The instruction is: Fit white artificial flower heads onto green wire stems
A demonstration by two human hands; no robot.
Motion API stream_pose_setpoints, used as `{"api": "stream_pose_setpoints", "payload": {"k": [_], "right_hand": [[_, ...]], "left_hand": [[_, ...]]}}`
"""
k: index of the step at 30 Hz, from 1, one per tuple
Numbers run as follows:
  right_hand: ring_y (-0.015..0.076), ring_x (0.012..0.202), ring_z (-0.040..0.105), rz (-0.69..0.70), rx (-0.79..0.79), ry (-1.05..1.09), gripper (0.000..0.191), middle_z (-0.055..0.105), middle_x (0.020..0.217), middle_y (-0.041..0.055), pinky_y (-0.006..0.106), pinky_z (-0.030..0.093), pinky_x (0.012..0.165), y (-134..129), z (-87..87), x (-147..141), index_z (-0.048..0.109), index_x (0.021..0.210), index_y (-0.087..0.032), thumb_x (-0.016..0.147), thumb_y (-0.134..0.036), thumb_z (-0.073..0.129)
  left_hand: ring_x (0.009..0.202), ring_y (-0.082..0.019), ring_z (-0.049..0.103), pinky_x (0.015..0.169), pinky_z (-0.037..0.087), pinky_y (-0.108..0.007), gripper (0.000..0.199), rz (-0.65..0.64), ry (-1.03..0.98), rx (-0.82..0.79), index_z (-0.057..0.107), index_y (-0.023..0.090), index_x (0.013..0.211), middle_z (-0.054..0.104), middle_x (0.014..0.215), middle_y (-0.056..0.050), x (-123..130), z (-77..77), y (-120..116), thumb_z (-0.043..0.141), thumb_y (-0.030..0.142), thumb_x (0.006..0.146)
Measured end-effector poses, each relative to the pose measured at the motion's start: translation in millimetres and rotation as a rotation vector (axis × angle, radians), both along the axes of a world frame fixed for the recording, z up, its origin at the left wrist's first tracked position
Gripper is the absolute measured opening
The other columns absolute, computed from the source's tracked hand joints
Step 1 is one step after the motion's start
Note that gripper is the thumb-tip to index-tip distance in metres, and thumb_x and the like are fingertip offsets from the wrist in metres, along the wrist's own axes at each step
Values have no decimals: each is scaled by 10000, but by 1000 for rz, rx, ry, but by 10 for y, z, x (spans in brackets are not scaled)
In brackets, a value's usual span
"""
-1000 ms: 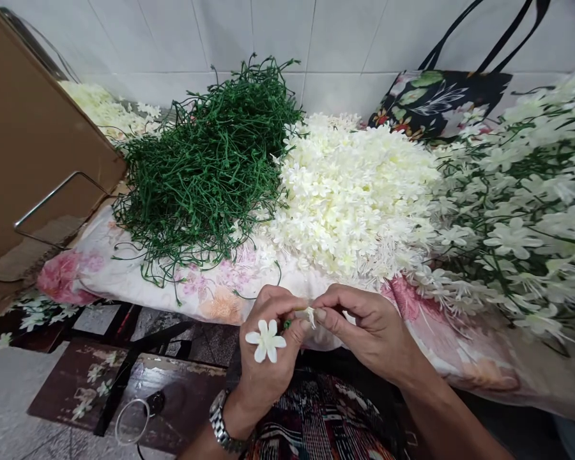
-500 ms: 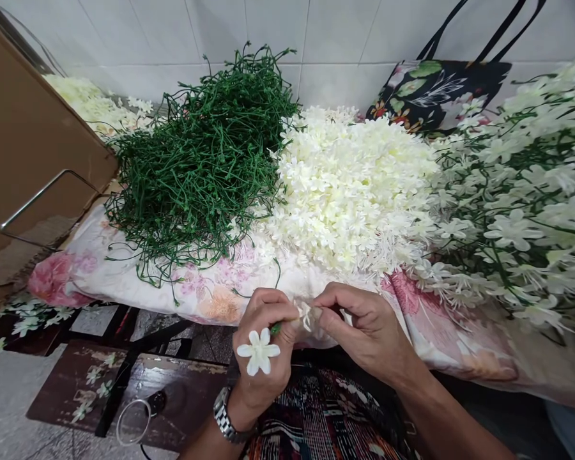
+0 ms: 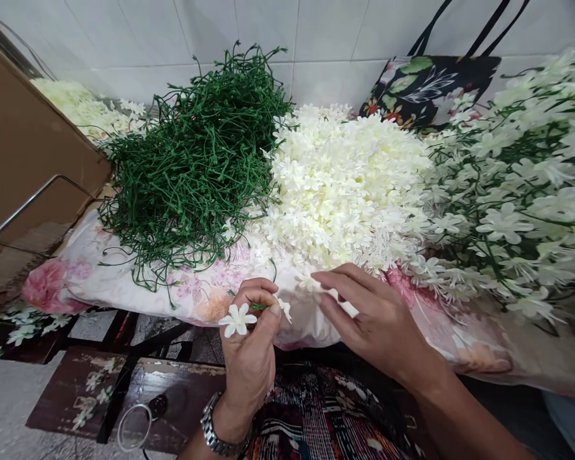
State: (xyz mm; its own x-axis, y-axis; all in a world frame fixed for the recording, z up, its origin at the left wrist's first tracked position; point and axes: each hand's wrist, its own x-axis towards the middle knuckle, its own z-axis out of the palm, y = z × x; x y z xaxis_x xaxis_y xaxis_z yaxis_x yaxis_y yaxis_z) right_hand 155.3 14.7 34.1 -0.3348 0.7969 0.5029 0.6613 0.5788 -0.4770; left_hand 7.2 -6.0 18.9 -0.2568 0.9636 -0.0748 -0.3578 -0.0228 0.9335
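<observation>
My left hand (image 3: 249,348) is closed, thumb and forefinger pinching a green artificial flower stem (image 3: 257,306). One white artificial flower (image 3: 236,320) sticks out to the left over the knuckles. A second white flower (image 3: 284,310), seen edge-on, sits at the thumb tip. To the right, apart from the left, my right hand (image 3: 364,313) has a loose white flower head (image 3: 309,283) at its fingertips. Just beyond both hands lies a heap of loose white flower heads (image 3: 345,185), beside a pile of green stems (image 3: 191,160).
Flowered cloth (image 3: 138,300) covers the work surface. Finished-looking white flowers on stems (image 3: 508,223) are heaped at the right. A cardboard box (image 3: 33,140) stands at the left, and a black floral bag (image 3: 426,92) leans on the tiled wall. Below left is a brown board (image 3: 177,390).
My right hand has drawn away from my left and now has a flower head at its fingertips. The left hand has turned, lifting its white flower up and leftward.
</observation>
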Motion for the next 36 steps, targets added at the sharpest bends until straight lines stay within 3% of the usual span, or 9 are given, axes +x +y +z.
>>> {"api": "stream_pose_setpoints", "payload": {"k": [4, 8, 14, 18, 23, 26, 29, 32, 36], "right_hand": [[133, 671, 542, 126, -139, 179, 135, 598, 762, 44, 252, 468, 586, -148, 65, -35, 589, 951, -121, 843, -184, 538], [129, 643, 526, 75, -104, 245, 169, 591, 689, 46, 257, 448, 570, -193, -21, -41, 593, 834, -127, 862, -114, 427], [88, 578, 495, 99, -212, 342, 137, 562, 643, 11, 206, 406, 521, -255, -39, 67, 602, 801, -125, 840, -124, 472], [111, 640, 523, 124, -211, 221, 139, 594, 705, 33, 228, 440, 567, -302, -46, 256, 599, 911, -124, 884, -160, 468], [161, 717, 498, -132, -4, -137, 205, 575, 735, 71, 306, 445, 662, -205, -99, 663, 607, 813, -125, 859, -44, 424], [176, 758, 453, -84, -28, -368, 277, 538, 767, 70, 350, 427, 758, -122, -112, 786, 604, 783, -147, 830, 10, 381], [177, 732, 419, -35, -39, -494, 303, 517, 770, 66, 350, 406, 736, -70, -132, 801, 581, 736, -153, 809, 44, 363], [176, 725, 434, -21, -10, -476, 283, 521, 755, 66, 333, 398, 698, -38, -172, 797, 575, 723, -148, 821, 29, 377], [155, 709, 487, -47, 9, -227, 213, 543, 711, 50, 293, 418, 666, -11, -204, 811, 569, 757, -154, 862, -57, 412]], "left_hand": [[520, -46, 424, 458, 343, -163, 95, -43, 31, -8, 586, 164, 638, 542, 805, 16, 90, 15, -18, 639, 137, 711], [609, -93, 518, 512, 409, -157, 84, -87, 98, 17, 613, 173, 651, 562, 670, 20, 147, -26, -53, 686, 156, 690], [578, -117, 529, 526, 453, -202, 97, -262, 185, -70, 645, 168, 724, 574, 634, 12, 93, -158, -96, 718, 223, 691], [540, -113, 492, 478, 413, -207, 148, -254, 206, -72, 623, 154, 640, 546, 595, 10, 94, -153, -82, 739, 245, 657], [436, -57, 376, 392, 300, -168, 156, -211, 98, -178, 617, 161, 651, 480, 512, 49, 126, -105, -36, 750, 241, 651], [425, -48, 352, 402, 293, -163, 181, -183, 7, -227, 588, 173, 648, 431, 478, 72, 172, -60, -8, 759, 229, 637], [406, -43, 353, 394, 276, -161, 227, -177, -48, -270, 553, 172, 635, 408, 458, 81, 223, -5, 22, 767, 245, 618], [389, -41, 360, 384, 265, -161, 265, -187, -64, -294, 530, 169, 624, 407, 445, 84, 251, 38, 44, 778, 256, 594], [364, -37, 366, 363, 239, -152, 287, -188, -90, -334, 511, 173, 631, 415, 444, 89, 256, 70, 57, 782, 252, 579]]}}
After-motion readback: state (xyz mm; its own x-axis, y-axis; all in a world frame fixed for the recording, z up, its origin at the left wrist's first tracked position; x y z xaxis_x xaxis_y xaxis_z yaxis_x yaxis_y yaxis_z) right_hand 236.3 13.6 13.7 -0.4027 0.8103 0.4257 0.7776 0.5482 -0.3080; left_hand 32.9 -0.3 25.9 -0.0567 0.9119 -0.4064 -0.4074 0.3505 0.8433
